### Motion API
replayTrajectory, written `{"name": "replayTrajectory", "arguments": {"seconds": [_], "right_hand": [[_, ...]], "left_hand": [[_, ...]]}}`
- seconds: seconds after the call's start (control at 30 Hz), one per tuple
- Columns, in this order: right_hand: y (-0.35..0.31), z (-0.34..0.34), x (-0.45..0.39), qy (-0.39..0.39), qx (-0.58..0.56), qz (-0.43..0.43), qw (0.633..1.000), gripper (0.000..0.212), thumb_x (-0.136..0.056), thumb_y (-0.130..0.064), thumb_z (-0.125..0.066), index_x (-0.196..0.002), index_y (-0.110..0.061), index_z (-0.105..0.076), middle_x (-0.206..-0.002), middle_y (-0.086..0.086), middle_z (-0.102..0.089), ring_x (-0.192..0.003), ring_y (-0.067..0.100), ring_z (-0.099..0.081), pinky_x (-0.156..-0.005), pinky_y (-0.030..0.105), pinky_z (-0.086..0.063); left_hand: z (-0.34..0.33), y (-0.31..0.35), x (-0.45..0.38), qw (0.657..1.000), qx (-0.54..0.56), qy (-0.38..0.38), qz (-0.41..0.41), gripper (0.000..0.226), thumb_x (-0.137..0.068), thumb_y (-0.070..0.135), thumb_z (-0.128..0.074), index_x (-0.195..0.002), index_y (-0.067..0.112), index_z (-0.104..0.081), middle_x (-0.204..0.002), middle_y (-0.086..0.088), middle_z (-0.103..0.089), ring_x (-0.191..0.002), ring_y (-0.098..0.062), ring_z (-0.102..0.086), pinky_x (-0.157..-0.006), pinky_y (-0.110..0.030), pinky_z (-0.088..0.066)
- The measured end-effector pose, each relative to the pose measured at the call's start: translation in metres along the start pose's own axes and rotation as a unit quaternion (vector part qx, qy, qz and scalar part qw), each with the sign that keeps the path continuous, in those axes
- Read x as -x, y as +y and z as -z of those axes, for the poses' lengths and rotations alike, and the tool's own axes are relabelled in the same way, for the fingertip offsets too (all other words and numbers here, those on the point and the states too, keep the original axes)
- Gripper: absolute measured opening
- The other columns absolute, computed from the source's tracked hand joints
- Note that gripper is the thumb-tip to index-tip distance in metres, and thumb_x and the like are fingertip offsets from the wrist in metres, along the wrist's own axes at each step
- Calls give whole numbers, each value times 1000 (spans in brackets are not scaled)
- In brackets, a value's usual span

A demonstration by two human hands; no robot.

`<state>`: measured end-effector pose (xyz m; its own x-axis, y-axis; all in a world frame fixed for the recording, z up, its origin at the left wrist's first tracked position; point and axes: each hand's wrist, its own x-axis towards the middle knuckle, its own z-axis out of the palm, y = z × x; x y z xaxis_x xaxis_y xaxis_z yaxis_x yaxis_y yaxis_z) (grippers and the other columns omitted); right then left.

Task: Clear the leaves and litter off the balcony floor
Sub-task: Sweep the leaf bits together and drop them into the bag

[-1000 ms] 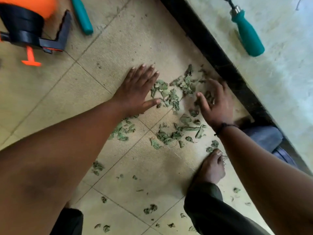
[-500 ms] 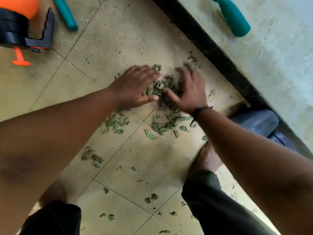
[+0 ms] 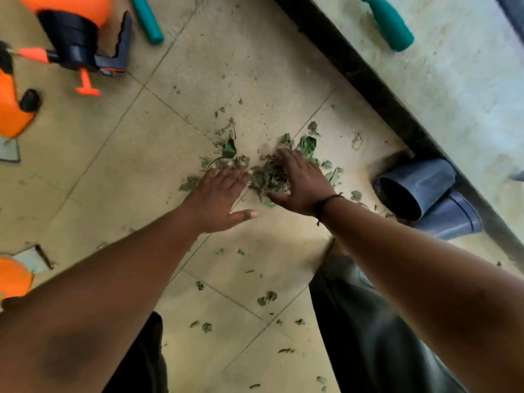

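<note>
Green leaf scraps are gathered into a small heap [image 3: 268, 178] on the beige tiled balcony floor [image 3: 198, 80]. My left hand [image 3: 219, 197] lies flat on the tiles at the heap's left side, fingers straight, thumb spread out. My right hand [image 3: 302, 181] presses on the heap from the right with straight fingers; a black cord circles its wrist. More loose leaf bits [image 3: 266, 298] lie scattered on the tiles nearer to me, between my knees, and a few beyond the heap [image 3: 307, 144].
A dark blue pot [image 3: 416, 188] lies on its side at the right against a black kerb [image 3: 368, 78]. Orange and black sprayer parts [image 3: 79, 38] and a teal tool handle [image 3: 147, 21] lie at the top left. Another teal handle [image 3: 390, 24] rests on the raised ledge.
Both hands have swept toward each other and pushed the scattered leaves into one tighter heap. The view has pulled back and shifted, and the blue pot now shows fully.
</note>
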<state>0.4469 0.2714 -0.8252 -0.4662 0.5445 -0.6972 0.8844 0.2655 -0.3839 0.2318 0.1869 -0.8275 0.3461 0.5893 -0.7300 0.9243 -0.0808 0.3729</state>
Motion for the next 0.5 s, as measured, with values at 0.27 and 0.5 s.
{"name": "replayTrajectory", "arguments": {"seconds": [0.27,0.5], "right_hand": [[-9,13,96,-7,79,-152,985,83,-83,-63,-59,-149,-24,-28,-143,11,-45,-129,33,-43,-105,44,-39],[-79,-8,129,8,66,-224,972,75,-87,-61,-57,-146,-21,-33,-144,10,-43,-128,32,-44,-105,43,-37]], "left_hand": [[-21,6,148,963,244,24,109,109,-70,88,-12,-158,25,-4,-166,-1,8,-153,-21,3,-122,-41,-3],[-18,-30,212,962,240,42,121,111,-68,89,-12,-158,26,-6,-166,-3,3,-152,-22,0,-122,-41,-5]]}}
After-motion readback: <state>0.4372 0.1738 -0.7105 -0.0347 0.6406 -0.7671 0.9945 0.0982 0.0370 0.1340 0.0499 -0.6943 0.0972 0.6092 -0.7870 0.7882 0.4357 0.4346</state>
